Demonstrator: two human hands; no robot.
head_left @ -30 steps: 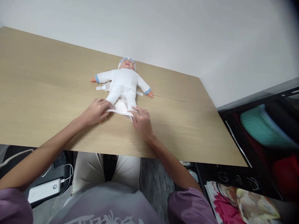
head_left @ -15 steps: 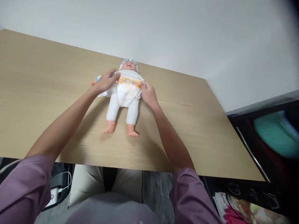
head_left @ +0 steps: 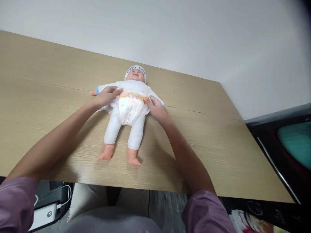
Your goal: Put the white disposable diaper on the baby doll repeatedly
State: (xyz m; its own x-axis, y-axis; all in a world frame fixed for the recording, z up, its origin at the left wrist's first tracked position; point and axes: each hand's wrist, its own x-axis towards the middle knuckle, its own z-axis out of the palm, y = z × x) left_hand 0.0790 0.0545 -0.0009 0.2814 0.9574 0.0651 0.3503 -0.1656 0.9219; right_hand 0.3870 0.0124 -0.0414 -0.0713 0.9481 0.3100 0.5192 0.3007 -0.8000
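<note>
Diaper [head_left: 131, 108], white with a yellow-orange printed waistband, lies over the belly and between the legs of a doll [head_left: 134, 84], front panel facing up. Left hand [head_left: 109, 96] at the panel's left upper corner: fingers curled, thumb and fingertips closed on the edge, a pinch rather than a full fist. Right hand [head_left: 157, 109] at the right upper corner, likewise part-curled, thumb and fingers pinching the edge near the waistband; its fingertips are partly hidden. Panel spans the gap between the two hands. Doll on its back, head at the far end, bare feet at the near end, legs slightly apart; white suit with blue cuffs, white hat [head_left: 136, 68] lettered in blue. Loose white material shows beside the doll's left-of-scene hip, under the left wrist. All of it rests on a wood-toned table [head_left: 213, 139], whose far edge adjoins a pale wall [head_left: 155, 35]. Below the near edge, left: white device [head_left: 43, 216] with a cable [head_left: 70, 195] plugged in. Far right: teal object [head_left: 296, 142], blurred.
</note>
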